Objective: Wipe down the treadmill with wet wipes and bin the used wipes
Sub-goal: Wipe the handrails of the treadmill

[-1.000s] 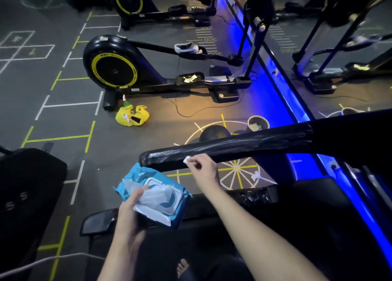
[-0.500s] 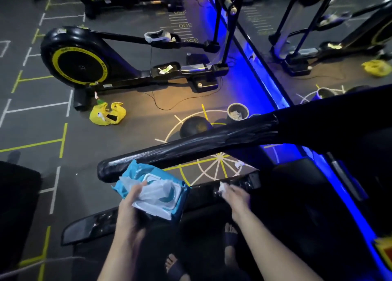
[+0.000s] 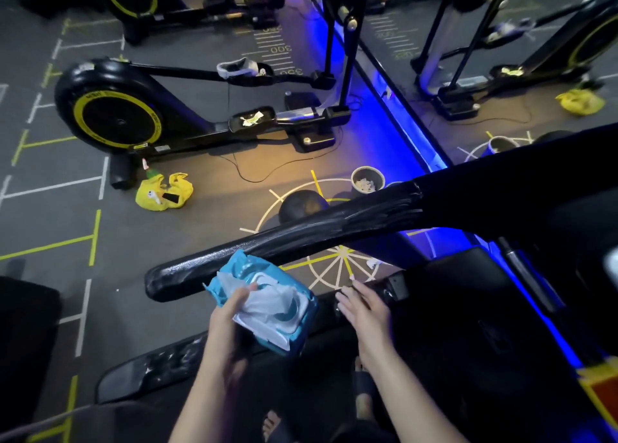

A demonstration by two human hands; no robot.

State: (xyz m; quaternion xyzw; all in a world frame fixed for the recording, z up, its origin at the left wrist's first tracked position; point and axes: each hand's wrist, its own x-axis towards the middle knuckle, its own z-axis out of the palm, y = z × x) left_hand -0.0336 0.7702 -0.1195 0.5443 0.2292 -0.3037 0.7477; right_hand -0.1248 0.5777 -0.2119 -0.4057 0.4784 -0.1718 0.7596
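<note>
My left hand grips an open blue wet-wipes pack with a white wipe sticking out of its lid. It hovers in front of the treadmill's black handrail, which shines wet. My right hand lies with straight fingers on the treadmill's black side rail, below the handrail. A small white wipe scrap shows at its fingertips. A small round bin with used wipes inside stands on the floor beyond the handrail.
A black ball lies beside the bin. A yellow bag sits by a black-and-yellow elliptical machine. A blue-lit mirror edge runs along the right. Another machine is at the left.
My right hand came down off the handrail with the wipe to the side rail, and its fingers are now flattened there. The left hand kept hold of the pack. The view tilted down.
</note>
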